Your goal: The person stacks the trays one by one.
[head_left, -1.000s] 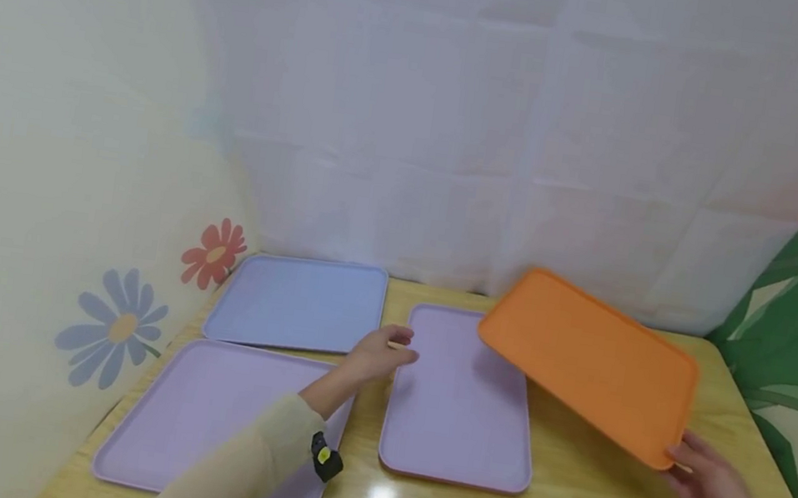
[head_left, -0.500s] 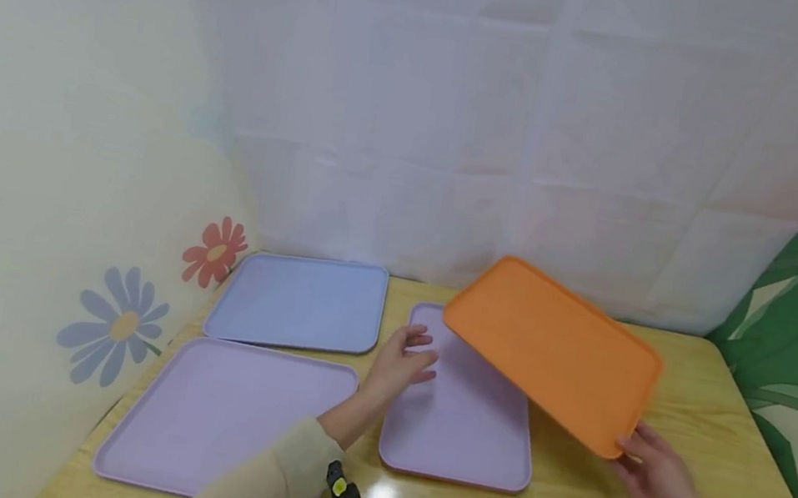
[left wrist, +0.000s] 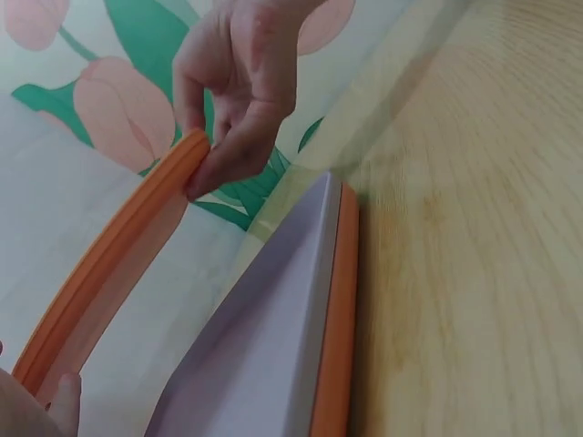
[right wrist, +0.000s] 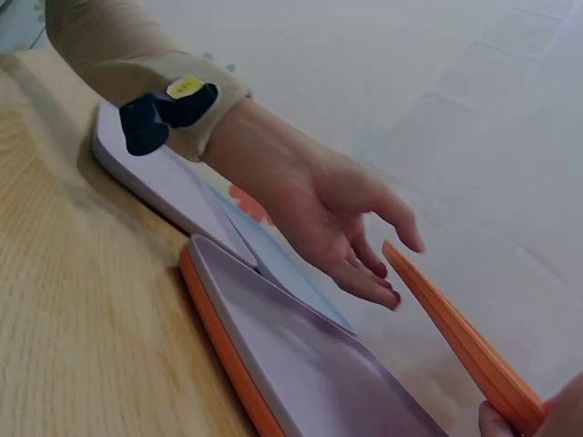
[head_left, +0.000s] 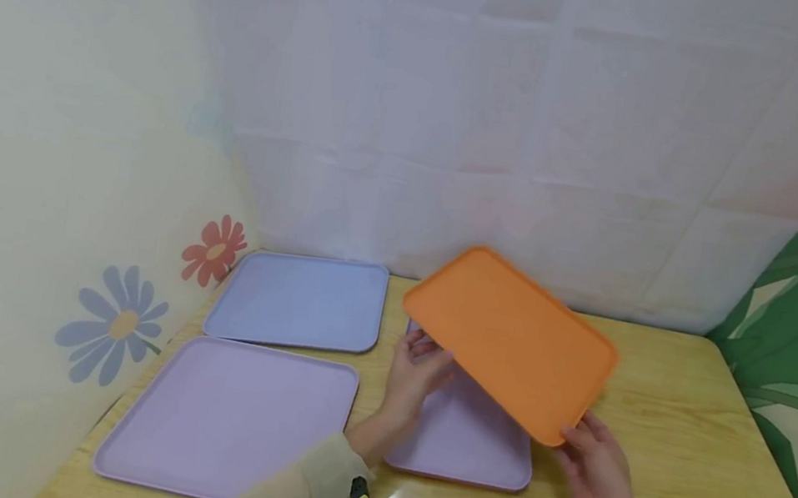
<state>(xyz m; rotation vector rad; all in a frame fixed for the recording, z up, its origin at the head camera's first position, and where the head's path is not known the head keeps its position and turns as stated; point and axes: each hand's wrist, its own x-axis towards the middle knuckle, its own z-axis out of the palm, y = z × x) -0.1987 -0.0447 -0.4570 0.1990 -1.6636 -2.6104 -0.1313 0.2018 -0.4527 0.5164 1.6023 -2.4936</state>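
1. Grip of the right hand [head_left: 597, 467]: pinching the orange tray [head_left: 508, 343] at its near right corner, thumb and fingers on either side of the rim.
2. Grip of the left hand [head_left: 413, 381]: spread, thumb apart from the fingers, just beside the near long edge toward the tray's left end. Contact with the rim cannot be told.
3. Orange tray: held tilted above the worktop [head_left: 710, 416]. Its long axis runs from the far left down to the near right. From the right hand it extends left and away; from the left hand, right and away. Right hand is the nearer, being in contact.
4. Beneath it: the middle lavender tray [head_left: 468, 443], apart from the raised one, its far part covered in the head view. The left wrist view shows it stacked on a second orange tray [left wrist: 338, 319], seen only by its edge.
5. Farther left: the large lavender tray [head_left: 225, 420], lying flat, with the blue tray [head_left: 304, 304] just behind it.
6. Backdrop: a creased white sheet [head_left: 387, 113] behind the worktop.
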